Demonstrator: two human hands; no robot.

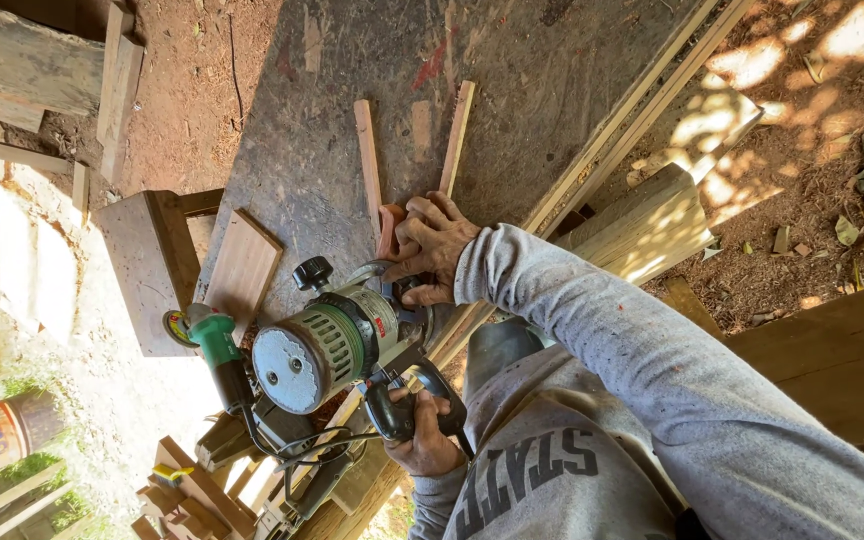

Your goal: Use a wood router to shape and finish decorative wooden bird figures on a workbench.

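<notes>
Gripping the router [327, 345] handle, the right hand [422, 435] steadies the machine near the workbench [552, 90] edge, while the left hand [434, 245] presses flat, fingers together, pinning a wood strip [388, 228] against shifting.

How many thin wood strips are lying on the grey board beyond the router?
2: one strip left of the hand pressing there, the other strip angled just right. More may be hidden under the router.

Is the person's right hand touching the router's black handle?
Touching. The head view shows the right hand wrapped around the black handle of the router, fingers closed on it with no gap.
</notes>
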